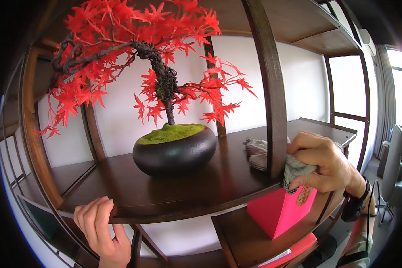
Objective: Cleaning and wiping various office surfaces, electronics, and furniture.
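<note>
My right hand point(321, 160) pinches a grey cloth with a checked border point(296, 169) against a dark wooden upright point(275, 110). Part of the cloth lies behind the post, on the shelf. At the lower left, my left hand point(102, 226) grips the front edge of the dark wooden shelf board point(120, 187), fingers over the top and thumb below. Between the hands, a bonsai-style maple with red leaves point(160, 73) stands on the shelf in a round black pot point(177, 154) topped with green moss point(172, 132).
Under the shelf, a bright pink box point(271, 209) stands on a lower board point(236, 231), with a red flat item point(291, 253) below it. Red branches reach towards the upright. An office chair point(393, 167) and a curtain point(385, 93) are at the far right.
</note>
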{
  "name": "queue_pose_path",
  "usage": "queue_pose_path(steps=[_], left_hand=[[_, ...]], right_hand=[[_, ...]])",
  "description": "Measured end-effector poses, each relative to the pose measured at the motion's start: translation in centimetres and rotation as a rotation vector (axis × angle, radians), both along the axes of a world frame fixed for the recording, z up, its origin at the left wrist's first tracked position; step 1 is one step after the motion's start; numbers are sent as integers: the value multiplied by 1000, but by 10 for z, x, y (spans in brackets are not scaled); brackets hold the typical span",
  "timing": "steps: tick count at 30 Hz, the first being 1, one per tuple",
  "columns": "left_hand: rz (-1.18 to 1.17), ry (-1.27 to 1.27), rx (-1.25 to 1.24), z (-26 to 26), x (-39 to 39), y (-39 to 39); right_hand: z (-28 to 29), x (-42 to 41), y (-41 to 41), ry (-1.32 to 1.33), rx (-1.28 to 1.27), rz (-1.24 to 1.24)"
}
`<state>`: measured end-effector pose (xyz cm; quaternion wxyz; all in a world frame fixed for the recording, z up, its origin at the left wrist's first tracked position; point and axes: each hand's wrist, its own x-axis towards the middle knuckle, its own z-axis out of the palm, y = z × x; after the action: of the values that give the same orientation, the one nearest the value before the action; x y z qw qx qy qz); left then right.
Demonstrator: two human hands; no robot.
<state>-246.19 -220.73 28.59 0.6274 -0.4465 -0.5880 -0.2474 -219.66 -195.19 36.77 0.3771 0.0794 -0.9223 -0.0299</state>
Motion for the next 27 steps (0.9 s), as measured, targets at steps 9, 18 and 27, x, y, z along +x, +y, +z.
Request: queue_pose_path(steps=[9, 18, 27], left_hand=[[-83, -2, -235, 8, -7, -22], [266, 107, -318, 11, -35, -95], [-15, -26, -256, -13, -88, -108]], right_hand=[[-31, -16, -54, 641, -1028, 258], [-6, -77, -134, -79, -100, -620], [-10, -116, -174, -107, -79, -419]])
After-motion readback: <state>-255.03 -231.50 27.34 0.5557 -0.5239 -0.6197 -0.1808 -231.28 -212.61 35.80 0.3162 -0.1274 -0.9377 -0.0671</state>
